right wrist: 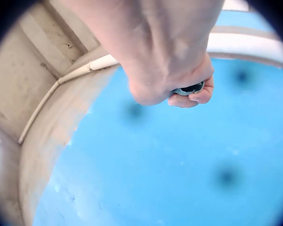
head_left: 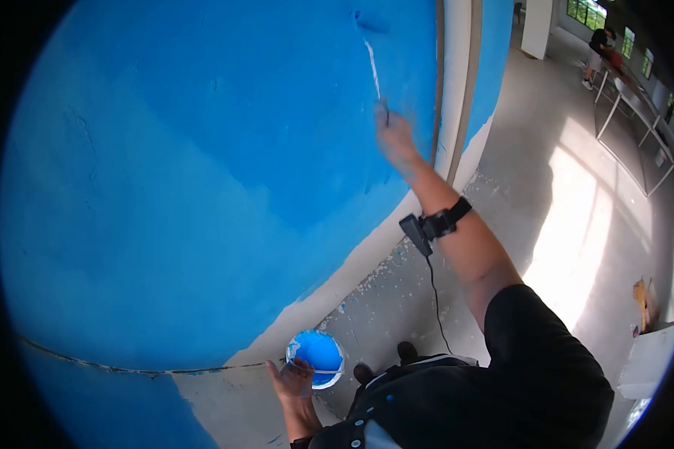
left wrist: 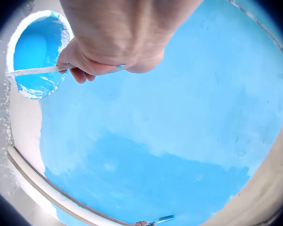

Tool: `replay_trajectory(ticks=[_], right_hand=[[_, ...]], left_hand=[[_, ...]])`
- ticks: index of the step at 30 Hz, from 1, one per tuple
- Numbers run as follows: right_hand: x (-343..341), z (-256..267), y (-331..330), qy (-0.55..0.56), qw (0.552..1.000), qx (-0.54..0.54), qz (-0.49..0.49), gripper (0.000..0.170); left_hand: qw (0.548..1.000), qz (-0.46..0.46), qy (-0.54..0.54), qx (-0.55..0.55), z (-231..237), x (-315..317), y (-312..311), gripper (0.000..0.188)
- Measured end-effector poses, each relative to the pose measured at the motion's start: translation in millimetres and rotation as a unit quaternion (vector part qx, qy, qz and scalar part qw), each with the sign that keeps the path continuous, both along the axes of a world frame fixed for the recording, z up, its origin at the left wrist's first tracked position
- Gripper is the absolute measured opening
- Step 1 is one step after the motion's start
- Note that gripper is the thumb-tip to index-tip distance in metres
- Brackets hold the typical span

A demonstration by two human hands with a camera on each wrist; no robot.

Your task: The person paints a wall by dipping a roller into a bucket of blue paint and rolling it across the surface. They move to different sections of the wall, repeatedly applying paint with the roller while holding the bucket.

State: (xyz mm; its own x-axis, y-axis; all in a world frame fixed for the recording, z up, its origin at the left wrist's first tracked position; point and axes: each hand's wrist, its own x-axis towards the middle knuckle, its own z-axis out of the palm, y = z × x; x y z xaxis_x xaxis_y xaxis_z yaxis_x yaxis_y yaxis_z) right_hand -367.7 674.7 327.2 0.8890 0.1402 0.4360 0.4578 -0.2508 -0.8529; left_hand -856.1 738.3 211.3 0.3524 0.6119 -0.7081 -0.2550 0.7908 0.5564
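My right hand grips the handle of a paint roller, its blue head against the blue wall high up. In the right wrist view the fingers of my right hand curl round the dark handle end; the roller head is out of that view. Low beside the wall, my left hand holds the bail of a bucket with blue paint inside. The left wrist view shows the pale bail running across the bucket into my left hand.
Darker blue covers the upper wall, paler blue the lower part. A pale vertical pipe stands right of the painted area. Paint spots dot the floor near the wall's foot. Far right, a person stands by a metal-framed table.
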Motion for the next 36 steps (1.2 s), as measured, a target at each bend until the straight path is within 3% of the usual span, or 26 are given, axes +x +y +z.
replay_trajectory(ticks=[5,9,11,13,17,19,22,26,28,32,36], right_hand=[[-141,-168,4,0.164,0.968,-0.163,0.092,0.043],[-199,-239,-14,0.227,0.936,-0.202,0.178,0.045],[-203,-234,-32,0.284,0.885,-0.260,0.264,0.046],[-219,-203,-51,0.264,0.850,-0.326,0.318,0.045],[-244,-176,-91,0.126,0.817,-0.427,0.366,0.034],[-253,-157,-105,0.044,0.777,-0.481,0.405,0.028],[-264,-136,-112,-0.032,0.738,-0.497,0.455,0.026],[-280,-126,-87,-0.088,0.704,-0.492,0.505,0.027],[-292,-123,-61,-0.152,0.653,-0.525,0.523,0.026],[-308,-110,-19,-0.157,0.573,-0.584,0.553,0.025],[-321,-115,6,-0.172,0.533,-0.593,0.578,0.024]], left_hand=[[0.998,0.030,0.041,-0.028,-17,-3,13,0.072],[0.998,0.004,0.009,-0.054,-44,-25,29,0.069],[0.999,0.002,0.009,-0.050,-45,-29,30,0.067],[0.998,0.013,0.013,-0.056,-44,-36,30,0.065],[0.999,0.026,0.032,-0.014,-48,-40,25,0.062],[0.999,0.019,0.045,0.006,-45,-38,22,0.060],[0.998,0.012,0.057,0.032,-37,-29,21,0.061],[0.994,-0.011,0.095,0.044,-31,-26,21,0.059],[0.995,0.000,0.081,0.052,-36,-32,24,0.059],[0.996,0.004,0.058,0.066,-31,-38,19,0.059],[0.996,-0.003,0.069,0.057,-28,-38,13,0.061]])
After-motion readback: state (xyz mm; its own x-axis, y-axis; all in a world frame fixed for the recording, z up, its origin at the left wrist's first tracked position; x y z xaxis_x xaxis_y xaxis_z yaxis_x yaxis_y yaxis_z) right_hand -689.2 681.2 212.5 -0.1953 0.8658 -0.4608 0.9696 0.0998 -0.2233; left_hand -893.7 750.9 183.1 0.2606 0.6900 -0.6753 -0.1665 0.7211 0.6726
